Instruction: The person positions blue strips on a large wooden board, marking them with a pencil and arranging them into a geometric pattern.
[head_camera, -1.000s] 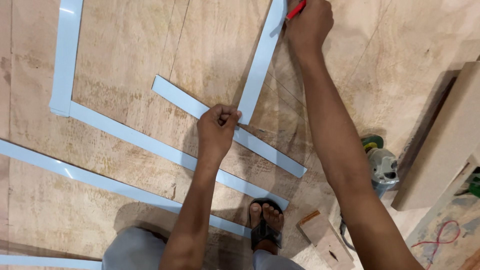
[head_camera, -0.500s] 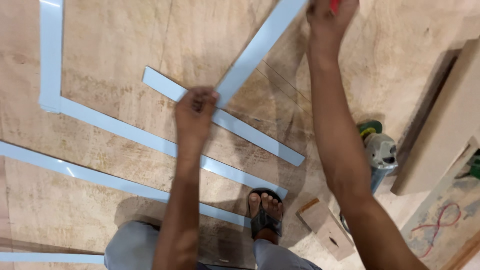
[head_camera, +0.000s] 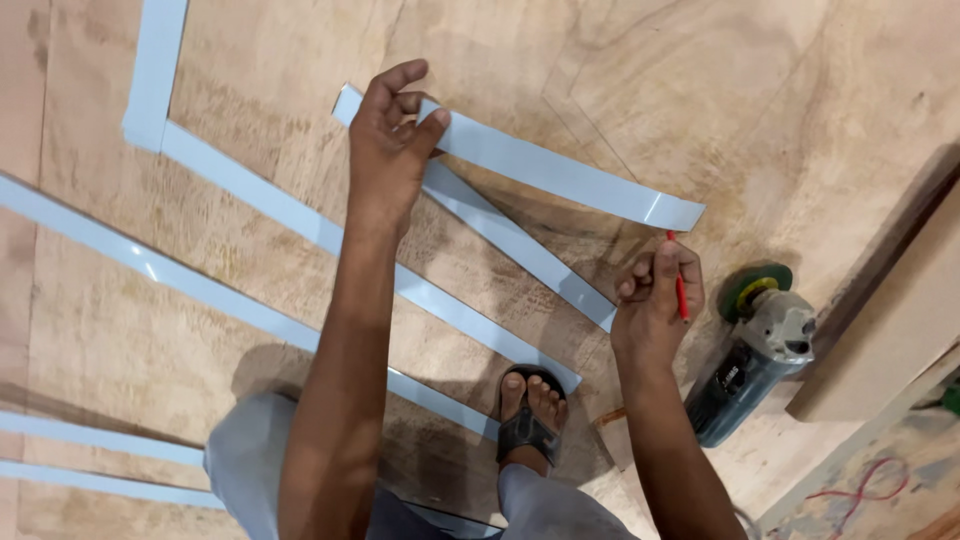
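Plywood flooring (head_camera: 760, 110) is spread with pale blue strips laid in long lines. One short pale blue strip (head_camera: 560, 175) is lifted above the others, pinched at its upper end by the left hand (head_camera: 392, 140). A red pencil (head_camera: 679, 290) is gripped in the right hand (head_camera: 655, 300), just below the strip's free end. An angle grinder (head_camera: 755, 345) lies beside that hand, near a sandalled foot (head_camera: 530, 410).

Plywood floor (head_camera: 250, 300): pale blue strips (head_camera: 250, 185), angle grinder (head_camera: 755, 350) lying on it.
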